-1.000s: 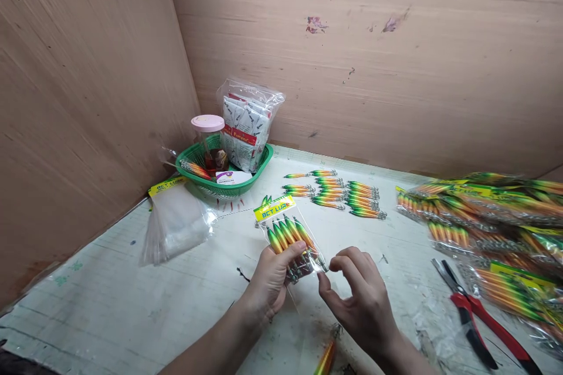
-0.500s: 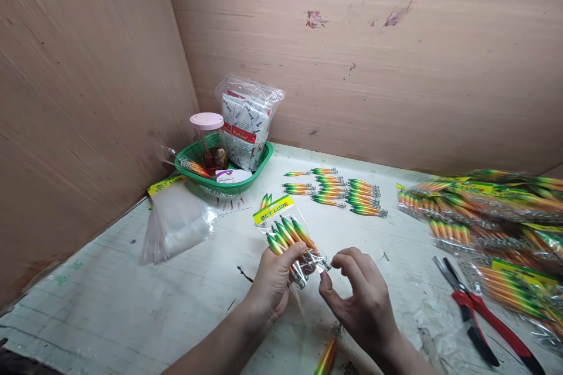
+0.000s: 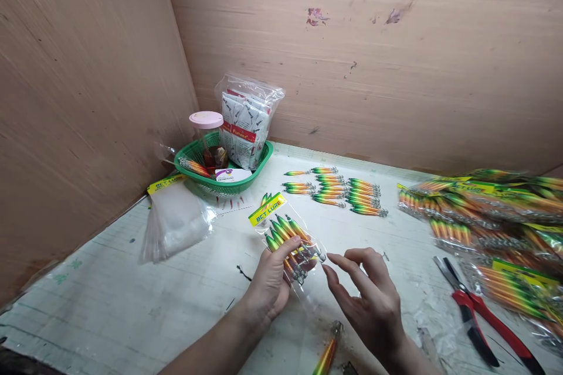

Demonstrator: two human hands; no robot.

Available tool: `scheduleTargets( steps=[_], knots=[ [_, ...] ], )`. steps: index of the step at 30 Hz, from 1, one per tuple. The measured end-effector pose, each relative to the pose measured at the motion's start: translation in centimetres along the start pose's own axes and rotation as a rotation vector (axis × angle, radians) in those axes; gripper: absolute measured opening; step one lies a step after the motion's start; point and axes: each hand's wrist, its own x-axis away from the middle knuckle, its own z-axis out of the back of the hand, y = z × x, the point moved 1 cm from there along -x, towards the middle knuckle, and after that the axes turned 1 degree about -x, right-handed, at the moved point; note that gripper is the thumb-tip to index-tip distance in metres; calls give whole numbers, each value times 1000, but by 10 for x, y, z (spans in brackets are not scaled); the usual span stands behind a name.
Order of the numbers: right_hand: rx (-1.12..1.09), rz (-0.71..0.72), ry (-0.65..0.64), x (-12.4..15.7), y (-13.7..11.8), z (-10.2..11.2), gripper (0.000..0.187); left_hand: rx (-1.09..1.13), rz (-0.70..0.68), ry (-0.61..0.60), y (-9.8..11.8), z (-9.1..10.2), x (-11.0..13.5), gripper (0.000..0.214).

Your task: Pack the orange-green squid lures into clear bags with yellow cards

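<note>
Tilted over the middle of the table is a clear bag of fishing lures (image 3: 285,231) with a yellow printed header. Inside lie several green, yellow and orange lures, hooks toward me. My left hand (image 3: 273,279) grips the bag from its lower left, thumb across the lures. My right hand (image 3: 369,293) is just right of the bag's lower corner, fingers apart and bent, with nothing seen in them; the index tip is close to the hooks, and whether it touches the plastic I cannot tell. Below, near the front edge, lies a single lure (image 3: 328,351).
Loose lures (image 3: 331,190) lie in rows behind. Filled lure bags (image 3: 479,217) are heaped at right, beside red-handled pliers (image 3: 472,310). Flat clear bags (image 3: 176,225) lie at left. A green basket (image 3: 229,187) holds a pink-lidded jar (image 3: 206,121) and packets (image 3: 240,129).
My right hand has shifted slightly right, away from the bag, and its fingers have straightened. The bag in my left hand has turned slightly and moved a little left.
</note>
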Motion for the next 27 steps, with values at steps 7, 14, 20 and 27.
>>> scheduleTargets(
  steps=[7, 14, 20, 27],
  knots=[
    [-63, -34, -36, 2, -2, -5, 15, -22, 29, -44, -2, -1, 3, 20],
    [-58, -21, -62, 0, -1, -3, 14, -31, 22, 23, 0, -1, 4, 14],
    [-38, 30, -46, 0, 4, -3, 19, -58, 40, 11, -2, 0, 1, 14],
    [-72, 87, -10, -3, 4, -1, 15, -92, 51, -6, -2, -1, 0, 16]
  ],
)
